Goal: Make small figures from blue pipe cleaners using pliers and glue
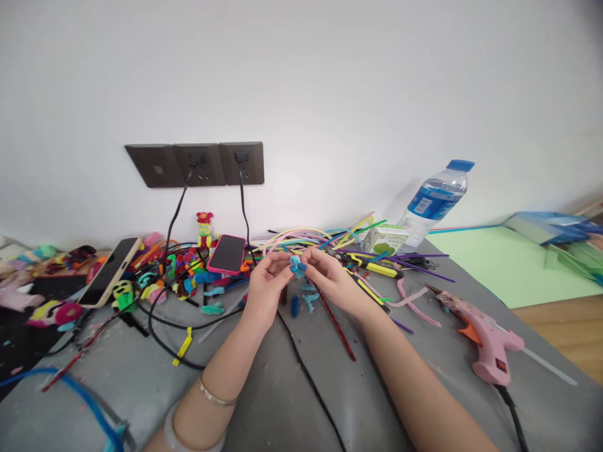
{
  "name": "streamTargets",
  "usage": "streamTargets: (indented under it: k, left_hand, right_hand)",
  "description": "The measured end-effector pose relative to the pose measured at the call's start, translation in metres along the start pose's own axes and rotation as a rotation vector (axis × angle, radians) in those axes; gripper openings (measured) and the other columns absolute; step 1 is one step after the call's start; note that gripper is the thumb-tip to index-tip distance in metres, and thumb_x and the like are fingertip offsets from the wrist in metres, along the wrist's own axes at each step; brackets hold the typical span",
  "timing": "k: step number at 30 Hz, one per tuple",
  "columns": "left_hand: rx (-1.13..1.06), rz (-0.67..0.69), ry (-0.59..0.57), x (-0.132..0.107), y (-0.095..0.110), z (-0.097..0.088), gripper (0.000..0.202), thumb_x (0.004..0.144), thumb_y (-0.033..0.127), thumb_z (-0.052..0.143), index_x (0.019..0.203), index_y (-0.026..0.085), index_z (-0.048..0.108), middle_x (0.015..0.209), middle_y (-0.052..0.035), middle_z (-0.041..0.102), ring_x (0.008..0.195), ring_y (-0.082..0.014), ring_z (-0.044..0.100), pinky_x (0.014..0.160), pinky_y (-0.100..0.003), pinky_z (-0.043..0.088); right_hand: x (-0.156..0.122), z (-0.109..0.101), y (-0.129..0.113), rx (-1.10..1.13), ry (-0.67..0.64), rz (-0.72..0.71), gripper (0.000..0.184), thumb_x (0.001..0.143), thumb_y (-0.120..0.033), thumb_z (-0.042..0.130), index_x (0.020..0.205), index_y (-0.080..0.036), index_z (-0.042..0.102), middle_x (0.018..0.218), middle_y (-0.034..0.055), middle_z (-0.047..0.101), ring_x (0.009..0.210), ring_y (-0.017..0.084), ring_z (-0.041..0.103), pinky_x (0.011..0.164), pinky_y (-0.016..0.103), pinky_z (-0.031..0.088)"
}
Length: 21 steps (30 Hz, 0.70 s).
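Observation:
Both hands meet over the middle of the grey table (264, 402). My left hand (266, 285) and my right hand (330, 276) pinch a small blue twisted pipe-cleaner piece (296, 266) between their fingertips. Just below the hands lie a few more short blue pieces (307, 296) and a dark red glittery stick (336, 325). A bracelet sits on my left wrist.
A pink hot glue gun (485, 342) lies at right with its cord. Behind the hands are loose coloured pipe cleaners (301, 238), a pink-cased phone (227, 253), a second phone (109, 270), a water bottle (436, 201), a small green carton (385, 238), yellow-handled pliers (372, 267) and wall sockets (195, 164).

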<state>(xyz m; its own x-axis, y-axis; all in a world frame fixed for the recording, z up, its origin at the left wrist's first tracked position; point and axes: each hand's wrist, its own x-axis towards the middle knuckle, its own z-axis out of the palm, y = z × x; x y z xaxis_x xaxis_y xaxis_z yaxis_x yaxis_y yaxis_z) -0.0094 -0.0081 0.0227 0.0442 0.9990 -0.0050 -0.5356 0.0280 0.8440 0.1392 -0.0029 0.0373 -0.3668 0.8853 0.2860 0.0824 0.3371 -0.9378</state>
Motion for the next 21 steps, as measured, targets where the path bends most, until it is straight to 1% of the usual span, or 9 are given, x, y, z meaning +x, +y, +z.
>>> streamTargets:
  k: [3, 6, 9, 11, 13, 15, 17, 18, 21]
  left_hand:
    - [0.005, 0.009, -0.005, 0.001, 0.0, 0.001, 0.033, 0.061, 0.025, 0.086, 0.088, 0.017, 0.068, 0.086, -0.0028, 0.073, 0.083, -0.014, 0.067, 0.076, -0.024, 0.052]
    - [-0.023, -0.012, 0.03, 0.003, 0.001, 0.001, 0.036, 0.059, 0.025, 0.088, 0.088, 0.016, 0.068, 0.085, -0.0026, 0.073, 0.08, -0.0142, 0.067, 0.074, -0.026, 0.053]
    - [-0.048, -0.011, 0.07, 0.005, 0.002, 0.0, 0.038, 0.056, 0.023, 0.089, 0.088, 0.016, 0.069, 0.085, -0.0031, 0.073, 0.079, -0.0135, 0.066, 0.071, -0.024, 0.052]
    - [-0.041, -0.014, 0.081, 0.005, 0.002, -0.001, 0.039, 0.055, 0.022, 0.089, 0.088, 0.016, 0.069, 0.085, -0.0027, 0.072, 0.078, -0.0121, 0.065, 0.065, -0.021, 0.05]
    - [-0.024, -0.024, 0.074, 0.006, 0.001, -0.002, 0.039, 0.055, 0.023, 0.089, 0.088, 0.017, 0.069, 0.085, -0.0018, 0.071, 0.076, -0.0109, 0.064, 0.062, -0.019, 0.049]
    - [-0.001, -0.022, 0.045, 0.006, -0.001, -0.002, 0.038, 0.056, 0.024, 0.088, 0.088, 0.017, 0.069, 0.087, -0.0015, 0.07, 0.078, -0.0116, 0.064, 0.065, -0.021, 0.051]
    - [0.039, -0.002, 0.004, 0.006, -0.004, -0.002, 0.036, 0.057, 0.024, 0.087, 0.088, 0.017, 0.069, 0.09, -0.0025, 0.069, 0.084, -0.0139, 0.064, 0.071, -0.024, 0.053]
    - [0.064, 0.008, -0.017, 0.006, -0.006, -0.003, 0.035, 0.058, 0.023, 0.086, 0.087, 0.017, 0.069, 0.091, -0.0031, 0.069, 0.087, -0.015, 0.064, 0.072, -0.024, 0.053]
    - [0.138, 0.013, -0.05, 0.007, -0.01, -0.005, 0.033, 0.059, 0.023, 0.085, 0.086, 0.016, 0.069, 0.091, -0.0041, 0.068, 0.087, -0.0153, 0.064, 0.074, -0.025, 0.053]
  right_hand:
    - [0.0, -0.002, -0.001, -0.011, -0.003, -0.002, 0.027, 0.093, -0.044, 0.052, 0.082, -0.021, 0.046, 0.072, -0.0026, 0.042, 0.063, 0.012, 0.039, 0.056, 0.024, 0.034]
    - [0.001, -0.012, 0.0, 0.003, -0.004, 0.037, 0.024, 0.091, -0.042, 0.054, 0.082, -0.021, 0.047, 0.074, -0.002, 0.046, 0.064, 0.012, 0.045, 0.058, 0.024, 0.038]
    - [0.001, -0.026, 0.005, -0.035, 0.064, 0.074, 0.02, 0.086, -0.037, 0.058, 0.079, -0.021, 0.047, 0.073, -0.0023, 0.05, 0.063, 0.012, 0.05, 0.058, 0.024, 0.041]
    - [0.001, -0.032, 0.009, -0.133, 0.103, 0.075, 0.016, 0.083, -0.03, 0.06, 0.078, -0.021, 0.048, 0.07, -0.0031, 0.05, 0.061, 0.011, 0.049, 0.057, 0.024, 0.04]
    - [0.0, -0.035, 0.015, -0.275, 0.097, 0.063, 0.008, 0.08, -0.024, 0.058, 0.079, -0.02, 0.051, 0.071, -0.0032, 0.051, 0.06, 0.011, 0.047, 0.057, 0.024, 0.038]
    - [0.0, -0.035, 0.02, -0.411, 0.078, 0.073, 0.004, 0.079, -0.02, 0.056, 0.082, -0.02, 0.054, 0.074, -0.0026, 0.055, 0.06, 0.011, 0.048, 0.058, 0.024, 0.038]
    - [-0.001, -0.033, 0.022, -0.514, 0.083, 0.111, 0.007, 0.077, -0.017, 0.055, 0.083, -0.019, 0.057, 0.075, -0.0018, 0.059, 0.062, 0.012, 0.05, 0.06, 0.025, 0.038]
    - [-0.001, -0.033, 0.022, -0.554, 0.095, 0.135, 0.007, 0.076, -0.017, 0.054, 0.082, -0.019, 0.057, 0.074, -0.0014, 0.06, 0.063, 0.013, 0.05, 0.061, 0.025, 0.038]
    - [-0.003, -0.035, 0.017, -0.645, 0.106, 0.203, 0.006, 0.074, -0.015, 0.054, 0.077, -0.019, 0.059, 0.071, -0.0006, 0.061, 0.064, 0.014, 0.052, 0.062, 0.025, 0.037]
